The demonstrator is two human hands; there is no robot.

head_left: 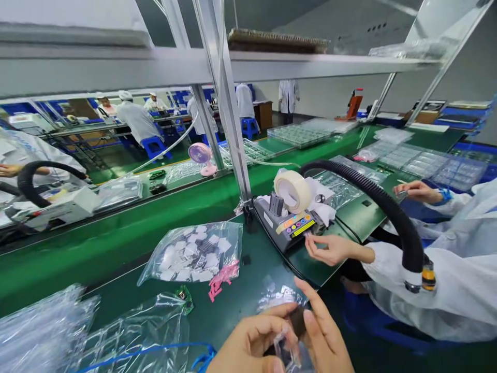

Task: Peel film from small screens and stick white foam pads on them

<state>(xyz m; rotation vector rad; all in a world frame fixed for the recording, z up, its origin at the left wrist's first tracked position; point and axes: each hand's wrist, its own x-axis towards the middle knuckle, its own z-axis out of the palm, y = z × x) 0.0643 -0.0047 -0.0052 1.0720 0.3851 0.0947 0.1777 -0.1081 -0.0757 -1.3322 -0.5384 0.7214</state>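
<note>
Low in the view, my left hand pinches a small clear plastic case, its thumb and fingers closed round it. Against the other side of that case rests my right hand, thumb bent in and one finger stretched upward. A small dark piece shows between the hands, too hidden to name. Just beyond them lies a heap of small clear plastic pieces. Pink strips lie to the left, by a clear bag of white and dark squares. A green circuit board sits nearby.
A tape dispenser carries a large roll; a co-worker's hand touches its front. A black hose arches over the bench at right. Clear plastic trays lie at left. A metal post rises behind.
</note>
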